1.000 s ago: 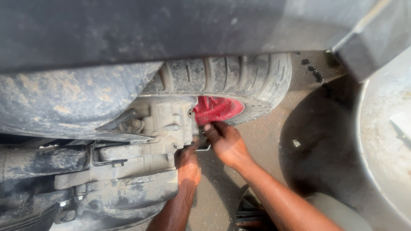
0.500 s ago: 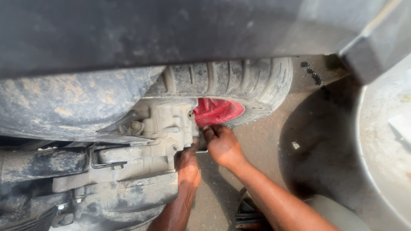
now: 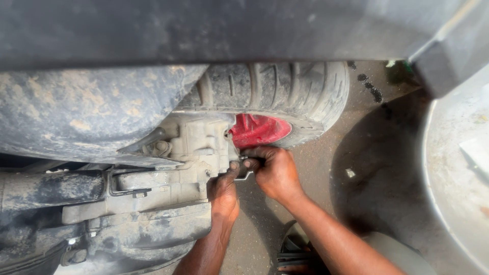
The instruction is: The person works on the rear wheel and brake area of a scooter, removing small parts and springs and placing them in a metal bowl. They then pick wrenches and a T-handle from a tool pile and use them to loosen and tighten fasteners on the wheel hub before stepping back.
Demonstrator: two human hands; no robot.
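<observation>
Beside grimy cast housing (image 3: 198, 147), hands grip small metal wrench (image 3: 244, 175).

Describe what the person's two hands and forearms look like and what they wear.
Both forearms are bare as far as the frame shows: no sleeves, gloves, watch or rings visible. The left hand and right hand look smudged with grime, and each narrows into a long, lean forearm running to the bottom edge.

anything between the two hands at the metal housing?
Yes. In the head view a small bent metal piece shows in the gap between the left hand and the right hand, beside the grey metal housing. Who grips it is unclear.
</observation>
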